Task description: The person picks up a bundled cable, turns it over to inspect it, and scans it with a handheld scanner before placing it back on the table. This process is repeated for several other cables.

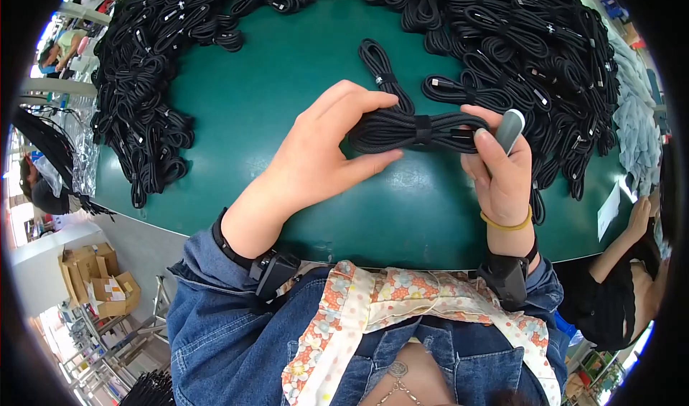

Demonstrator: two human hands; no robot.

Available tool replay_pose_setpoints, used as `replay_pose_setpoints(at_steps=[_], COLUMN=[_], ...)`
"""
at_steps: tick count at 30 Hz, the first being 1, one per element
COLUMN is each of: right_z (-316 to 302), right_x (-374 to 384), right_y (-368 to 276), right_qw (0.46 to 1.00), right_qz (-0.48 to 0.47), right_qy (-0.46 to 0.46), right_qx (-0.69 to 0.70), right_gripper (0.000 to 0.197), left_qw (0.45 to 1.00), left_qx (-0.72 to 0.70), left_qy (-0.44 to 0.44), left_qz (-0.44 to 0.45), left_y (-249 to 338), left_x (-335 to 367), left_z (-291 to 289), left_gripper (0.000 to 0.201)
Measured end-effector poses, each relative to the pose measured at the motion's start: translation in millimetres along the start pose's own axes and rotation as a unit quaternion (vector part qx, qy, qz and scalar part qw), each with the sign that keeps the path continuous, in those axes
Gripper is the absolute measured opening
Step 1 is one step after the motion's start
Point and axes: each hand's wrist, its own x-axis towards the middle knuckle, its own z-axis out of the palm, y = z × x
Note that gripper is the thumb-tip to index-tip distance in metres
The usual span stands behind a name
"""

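Note:
Between my two hands is a coiled black braided cable (387, 134), cinched at its middle by a black strap. The fingers and thumb of my left hand (316, 147) wrap round its left end. My right hand (506, 180) pinches the other end, where a plug shows. Also in the right hand is a slim tool with a rounded grey, pale-edged end (510, 129); its kind is unclear. Just beyond the held coil lies another bundled cable (376, 59) on the green table (287, 76). A bundle with a metal plug (459, 89) lies near my right fingers.
Heaped black cable bundles (154, 83) curve along the table's left and far sides, and a large pile (545, 54) covers the right. Clear plastic bags (635, 112) lie beyond. A co-worker's arm (621, 241) reaches in at right. Cardboard boxes (100, 280) stand at lower left.

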Motion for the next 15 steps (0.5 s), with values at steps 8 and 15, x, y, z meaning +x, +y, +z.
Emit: replay_pose_setpoints(at_steps=[8,15], right_z=[1.0,3.2], right_x=[-2.3,0.2], right_y=[-12.8,-15.7], right_qw=[0.998,0.980], right_qz=[0.007,0.078], right_qy=[0.019,0.013], right_qx=[-0.052,-0.182], right_gripper=[0.026,0.020], left_qw=[0.994,0.980], left_qx=[-0.078,-0.083], left_qy=[0.054,-0.165], left_qz=[0.053,-0.074], left_y=[0.3,-3.6], left_x=[7.6,3.9], left_z=[-0.7,-20.8], left_gripper=[0.044,0.054])
